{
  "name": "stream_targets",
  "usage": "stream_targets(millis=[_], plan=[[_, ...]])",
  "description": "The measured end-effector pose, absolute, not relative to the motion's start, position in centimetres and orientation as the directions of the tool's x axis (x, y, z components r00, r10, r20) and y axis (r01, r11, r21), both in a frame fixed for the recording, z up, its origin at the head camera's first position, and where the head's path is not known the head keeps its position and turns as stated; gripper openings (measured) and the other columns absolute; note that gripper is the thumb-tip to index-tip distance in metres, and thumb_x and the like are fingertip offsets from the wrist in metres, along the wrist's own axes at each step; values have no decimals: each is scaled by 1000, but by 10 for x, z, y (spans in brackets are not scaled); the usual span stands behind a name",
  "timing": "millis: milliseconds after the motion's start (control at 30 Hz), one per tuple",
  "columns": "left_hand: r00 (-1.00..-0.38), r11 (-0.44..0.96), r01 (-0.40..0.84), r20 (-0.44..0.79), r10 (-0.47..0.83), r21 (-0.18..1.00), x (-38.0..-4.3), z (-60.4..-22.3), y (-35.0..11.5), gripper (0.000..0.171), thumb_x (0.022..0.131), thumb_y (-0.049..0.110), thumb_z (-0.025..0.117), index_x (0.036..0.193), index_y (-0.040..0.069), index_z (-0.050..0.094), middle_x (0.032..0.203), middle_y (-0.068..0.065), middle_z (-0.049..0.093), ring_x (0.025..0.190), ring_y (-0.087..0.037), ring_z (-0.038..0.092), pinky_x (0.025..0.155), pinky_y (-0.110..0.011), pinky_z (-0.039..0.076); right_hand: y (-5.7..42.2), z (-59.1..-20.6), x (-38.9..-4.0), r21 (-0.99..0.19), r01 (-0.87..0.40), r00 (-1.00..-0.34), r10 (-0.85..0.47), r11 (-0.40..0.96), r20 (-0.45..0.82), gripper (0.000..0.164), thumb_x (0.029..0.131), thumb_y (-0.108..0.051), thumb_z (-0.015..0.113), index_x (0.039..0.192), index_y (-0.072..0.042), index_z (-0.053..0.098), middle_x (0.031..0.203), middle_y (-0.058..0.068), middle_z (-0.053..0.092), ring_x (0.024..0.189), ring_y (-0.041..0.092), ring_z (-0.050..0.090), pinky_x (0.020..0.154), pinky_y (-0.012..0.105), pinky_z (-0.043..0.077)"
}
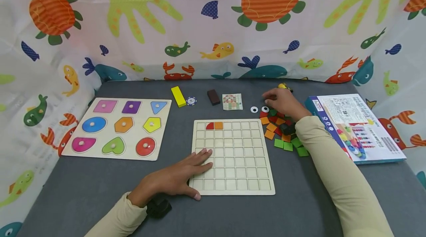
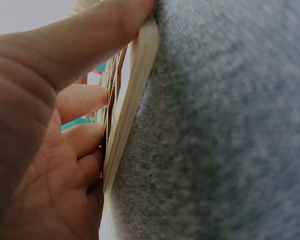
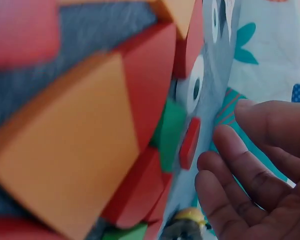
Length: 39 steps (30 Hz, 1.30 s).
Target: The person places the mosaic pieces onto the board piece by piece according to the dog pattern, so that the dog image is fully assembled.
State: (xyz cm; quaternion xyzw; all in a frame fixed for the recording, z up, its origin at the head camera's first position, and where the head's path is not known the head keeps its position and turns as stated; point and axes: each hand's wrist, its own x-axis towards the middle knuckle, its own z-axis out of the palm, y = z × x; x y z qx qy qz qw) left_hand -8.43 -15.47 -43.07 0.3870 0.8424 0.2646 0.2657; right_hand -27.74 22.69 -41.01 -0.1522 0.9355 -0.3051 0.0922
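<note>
A pale wooden grid board [image 1: 233, 163] lies flat in front of me. In its top row sit a red quarter-round tile [image 1: 210, 126] and an orange square tile [image 1: 218, 125]. Spread over the board's lower left side, my left hand [image 1: 178, 174] rests with its thumb at the near edge [image 2: 132, 100]. My right hand [image 1: 283, 101] hovers at the far side of a loose heap of red, orange and green tiles [image 1: 279, 144]. In the right wrist view its fingers [image 3: 235, 145] bend loosely, apart from the tiles, with nothing seen between them.
On the left lies a shape puzzle board [image 1: 110, 129] with knobbed pieces. Behind the grid are a yellow block [image 1: 178, 96], a poker chip [image 1: 191, 101], a dark brown block [image 1: 213, 97], a picture card [image 1: 232, 101] and two googly eyes [image 1: 254, 109]. A box [image 1: 359, 126] is at right.
</note>
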Motion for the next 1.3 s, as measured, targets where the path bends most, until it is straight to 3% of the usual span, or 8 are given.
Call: stream_targets(millis=[433,667,900,1100,1300], plan=[[-556,550,506,-237,797,664,-83,-430,-155,96,78,39,80,154,12,28,163,1,-1,147,-16,-8,116,-45,9,237,-416,-286,-558,-173,-943,-300,812,-144,38,95,-2,57,132,5,55,127,27,55,109,38,52,96,54,42],[-555,553,505,-241,796,663,-83,-429,-156,95,79,39,80,154,12,28,163,2,-2,147,-16,-8,117,-44,8,231,-416,-287,-492,-254,-931,-348,833,-108,31,92,4,56,121,6,64,118,29,60,99,39,56,84,52,47],[-552,549,512,-237,799,660,-83,-429,-156,95,79,40,79,154,12,28,163,1,-2,147,-16,-8,117,-43,6,225,-408,-286,-426,-212,-948,-292,880,-131,20,91,0,62,110,4,69,109,27,64,95,38,59,85,52,48],[-557,554,504,-240,795,663,-83,-429,-155,95,79,39,80,154,12,28,163,1,-2,147,-17,-9,117,-44,7,224,-401,-280,-458,-174,-961,-252,871,-114,13,92,-4,62,102,4,67,101,22,66,87,34,58,81,50,49],[-557,554,509,-239,795,658,-83,-430,-156,95,79,39,80,154,12,28,163,1,-2,147,-17,-9,117,-44,7,216,-398,-271,-525,-200,-956,-283,827,-82,22,95,-5,61,113,5,65,102,21,64,88,32,58,79,47,50]])
